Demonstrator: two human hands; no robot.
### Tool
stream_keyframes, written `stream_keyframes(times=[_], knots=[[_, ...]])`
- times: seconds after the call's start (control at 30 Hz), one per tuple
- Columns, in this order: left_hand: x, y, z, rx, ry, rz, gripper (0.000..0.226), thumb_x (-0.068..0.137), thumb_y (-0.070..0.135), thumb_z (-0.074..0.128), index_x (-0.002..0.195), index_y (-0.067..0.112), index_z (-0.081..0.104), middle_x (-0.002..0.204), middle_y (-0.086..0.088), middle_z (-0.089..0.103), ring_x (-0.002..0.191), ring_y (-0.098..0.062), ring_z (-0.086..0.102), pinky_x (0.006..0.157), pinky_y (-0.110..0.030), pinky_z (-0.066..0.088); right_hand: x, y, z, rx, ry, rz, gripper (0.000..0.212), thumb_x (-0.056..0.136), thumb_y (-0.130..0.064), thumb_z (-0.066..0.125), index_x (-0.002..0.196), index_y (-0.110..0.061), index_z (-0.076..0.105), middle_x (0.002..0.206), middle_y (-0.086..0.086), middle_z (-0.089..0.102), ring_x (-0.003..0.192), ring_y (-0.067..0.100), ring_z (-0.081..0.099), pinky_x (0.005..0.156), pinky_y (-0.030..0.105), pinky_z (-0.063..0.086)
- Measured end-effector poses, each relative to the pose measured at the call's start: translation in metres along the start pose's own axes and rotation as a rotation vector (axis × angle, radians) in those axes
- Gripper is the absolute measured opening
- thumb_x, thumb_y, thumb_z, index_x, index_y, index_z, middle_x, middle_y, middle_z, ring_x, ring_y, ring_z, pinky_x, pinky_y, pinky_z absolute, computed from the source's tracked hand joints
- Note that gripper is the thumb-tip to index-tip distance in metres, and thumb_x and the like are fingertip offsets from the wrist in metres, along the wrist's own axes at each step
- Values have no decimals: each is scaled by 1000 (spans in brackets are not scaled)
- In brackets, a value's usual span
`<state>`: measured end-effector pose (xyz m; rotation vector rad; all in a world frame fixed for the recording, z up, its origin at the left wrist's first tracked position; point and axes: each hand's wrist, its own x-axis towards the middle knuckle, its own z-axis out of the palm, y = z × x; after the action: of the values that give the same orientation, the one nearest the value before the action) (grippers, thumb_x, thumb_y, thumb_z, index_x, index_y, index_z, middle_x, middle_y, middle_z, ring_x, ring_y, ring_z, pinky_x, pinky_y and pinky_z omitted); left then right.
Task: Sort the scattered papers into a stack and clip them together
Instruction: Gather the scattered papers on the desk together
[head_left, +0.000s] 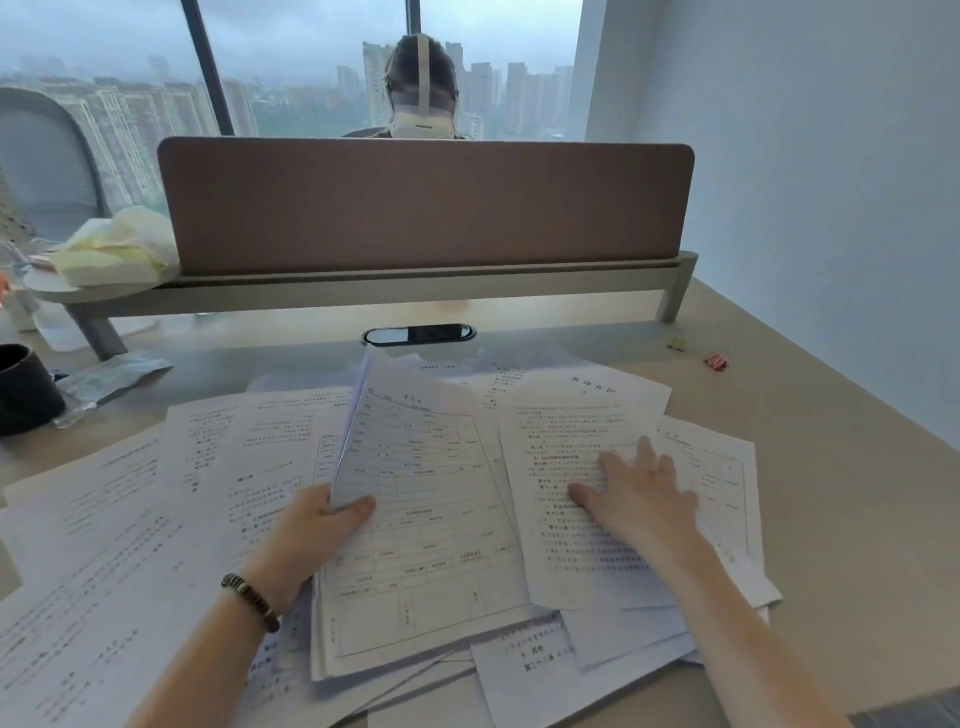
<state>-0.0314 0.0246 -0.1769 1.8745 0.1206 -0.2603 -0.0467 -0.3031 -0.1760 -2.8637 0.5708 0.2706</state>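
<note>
Several printed white sheets lie scattered and overlapping across the desk (831, 467). My left hand (311, 525) grips the left edge of a small stack of form sheets (421, 499), thumb on top, with the far end lifted off the desk. My right hand (639, 493) lies flat with straight fingers on a text page (566, 447) to the right. A pink binder clip (717, 359) and a pale yellow clip (676, 343) lie at the desk's far right, well beyond both hands.
A brown divider panel (426, 202) on a low shelf closes the desk's far side; a person sits behind it. A black cup (26, 389) and a foil packet (111, 376) sit at the left. Crumpled pale wrapping (119, 247) rests on the shelf's left end.
</note>
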Motion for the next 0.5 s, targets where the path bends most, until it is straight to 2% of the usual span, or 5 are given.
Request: stream_keyframes(times=[0.07, 0.2, 0.33, 0.4, 0.5], knots=[[0, -1, 0, -7, 0, -7, 11, 95, 15, 63, 95, 20, 73, 94, -2, 80, 88, -24, 75, 87, -46, 59, -1, 8, -6, 14, 38, 60, 81, 88, -75, 41, 153, -29, 28, 166, 20, 3, 151, 43, 9, 115, 61, 22], [-1, -1, 0, -20, -11, -4, 14, 95, 13, 62, 94, 22, 72, 94, 0, 79, 89, -24, 75, 88, -46, 59, -2, 23, -14, -64, 18, 156, 86, 82, -84, 39, 146, -27, 35, 152, 20, 35, 140, 40, 32, 108, 58, 27], [-1, -2, 0, -24, -61, -4, 13, 96, 14, 61, 99, 18, 73, 95, -1, 80, 90, -24, 76, 88, -47, 59, 3, 28, -17, -26, 60, 145, 98, 72, -85, 53, 149, -30, 29, 150, 17, 36, 138, 40, 34, 108, 56, 28], [0, -3, -1, -34, -70, -8, 14, 96, 14, 60, 103, 15, 73, 97, -3, 80, 91, -26, 76, 89, -48, 58, 6, 33, -17, 74, 66, 141, 100, 71, -79, 63, 151, -30, 28, 149, 17, 37, 137, 39, 36, 108, 53, 31], [-1, -3, -2, -54, -80, -23, 17, 97, 14, 59, 107, 11, 72, 96, -6, 80, 88, -27, 76, 85, -46, 59, 7, 41, -19, 323, 112, 119, 93, 79, -52, 76, 153, -25, 27, 147, 17, 44, 136, 37, 40, 105, 46, 38]])
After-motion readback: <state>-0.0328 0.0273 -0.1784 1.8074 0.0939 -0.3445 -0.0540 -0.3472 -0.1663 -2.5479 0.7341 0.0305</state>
